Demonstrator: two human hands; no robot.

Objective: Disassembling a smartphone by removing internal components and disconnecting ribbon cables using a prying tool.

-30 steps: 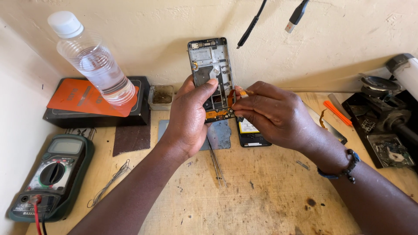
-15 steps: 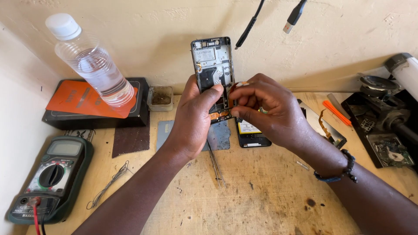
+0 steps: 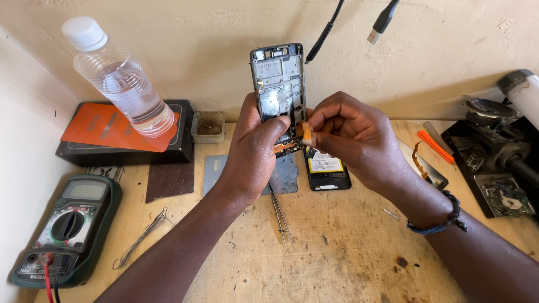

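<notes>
At the near edge of the wooden bench, at about 8 o'clock from the hands, sits a green multimeter with a red lead plugged in, and a bent wire piece lies just to its right. Thin tweezers rest on the wood directly below the hands, at 6 o'clock, within easy reach.

In the middle, the left hand is closed around the lower part of an opened phone frame, held upright with its inner side facing the camera. The right hand is pinched shut on an orange flex ribbon at the frame's lower right edge; a second orange strip shows under the left thumb. Whether the ribbon is seated or free at its far end is hidden by the fingers.

To do this well, the left grip should bear on the frame's side rails, not on the board, and stay steady. The pull or press on the ribbon looks best kept in line with its length, gentle, without a sharp fold, since such a strip likely creases and tears easily. The tweezers may suit a small connector better than fingertips.

Just behind the hands, at 5 o'clock, lies a dark phone part with a yellow label on a grey mat. Farther off, a clear water bottle rests on a black box with an orange card at 10 o'clock, black tool parts at 3 o'clock, and cables hang at 12 o'clock.
</notes>
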